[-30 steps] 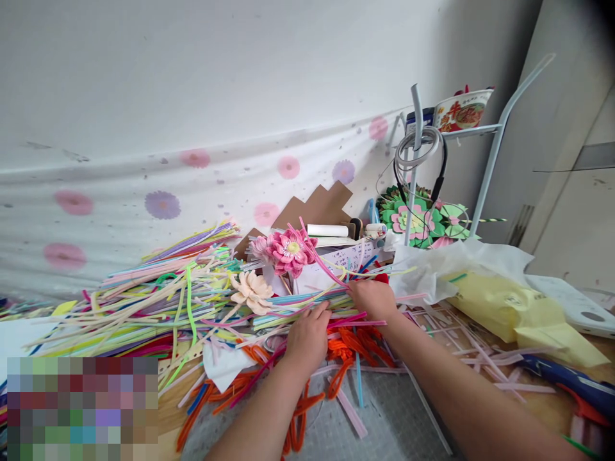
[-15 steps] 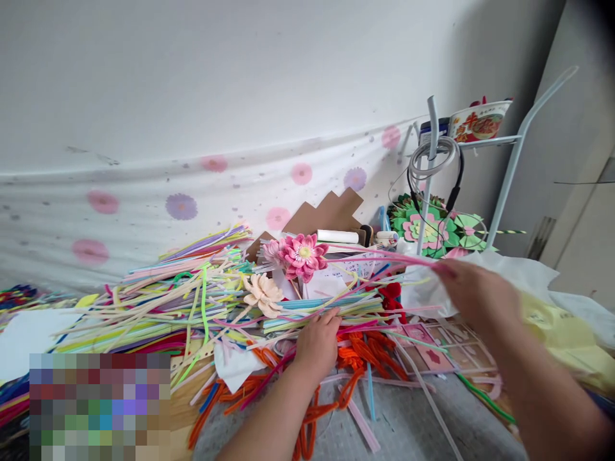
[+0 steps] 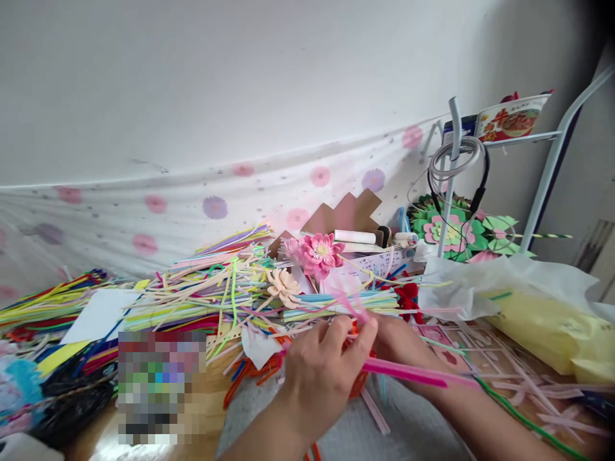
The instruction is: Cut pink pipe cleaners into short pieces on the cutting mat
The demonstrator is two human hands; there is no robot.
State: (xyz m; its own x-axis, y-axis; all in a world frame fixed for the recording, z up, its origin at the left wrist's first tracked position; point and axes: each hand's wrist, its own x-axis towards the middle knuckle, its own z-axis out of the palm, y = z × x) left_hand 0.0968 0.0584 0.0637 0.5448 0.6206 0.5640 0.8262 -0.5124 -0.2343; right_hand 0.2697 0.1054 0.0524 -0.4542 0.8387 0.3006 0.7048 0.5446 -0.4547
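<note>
Several pink pipe cleaners (image 3: 406,371) run between my two hands, which meet low in the middle of the head view. My left hand (image 3: 319,362) is closed on them, with thumb and fingers pinched together. Just behind it, my right hand (image 3: 396,339) is closed on the same bundle, its fingertips partly hidden and some pink strands blurred. Beneath the hands lie orange pipe cleaners (image 3: 240,378) on a grey mat (image 3: 408,422). Beyond them are a pink pipe-cleaner flower (image 3: 321,251) and a cream flower (image 3: 283,287).
Piles of coloured pipe cleaners (image 3: 192,294) spread to the left, beside a white sheet (image 3: 98,314). To the right stand a white metal rack (image 3: 449,205) with hanging cables and a yellow-filled plastic bag (image 3: 533,326). Green paper flowers (image 3: 449,230) sit behind the rack.
My right hand has come down and left, drawing the pink pipe cleaners to my left hand. My left hand has lifted off the pile and closed on them. The view has turned left.
</note>
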